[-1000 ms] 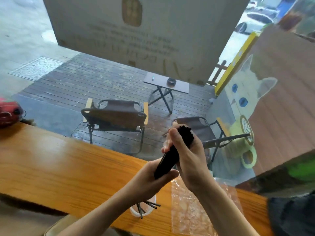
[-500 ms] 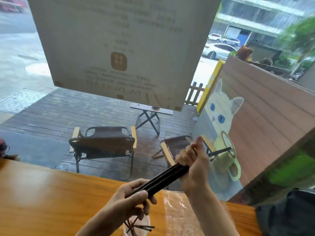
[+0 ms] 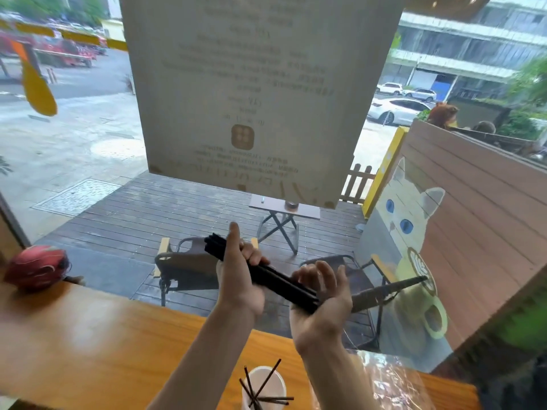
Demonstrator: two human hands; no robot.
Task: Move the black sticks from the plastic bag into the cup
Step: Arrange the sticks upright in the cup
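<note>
A bundle of black sticks [image 3: 275,278] is held level above the counter, between both hands. My left hand [image 3: 239,279] grips its left part, thumb pointing up. My right hand [image 3: 321,309] cups the bundle's right end in its palm, fingers curled but spread. Below, a white cup [image 3: 273,383] stands near the counter's front edge with several black sticks leaning in it. The clear plastic bag [image 3: 396,383] lies flat on the counter to the right of the cup.
The wooden counter [image 3: 88,335] runs along a window. A red helmet [image 3: 37,266] rests at its far left. A paper notice [image 3: 251,84] hangs on the glass. Folding chairs and a small table stand outside.
The view has tilted up. The bundle has swung from pointing up-right to pointing up-left. My left hand has moved up its left part, and my right hand now cups the lower right end.
</note>
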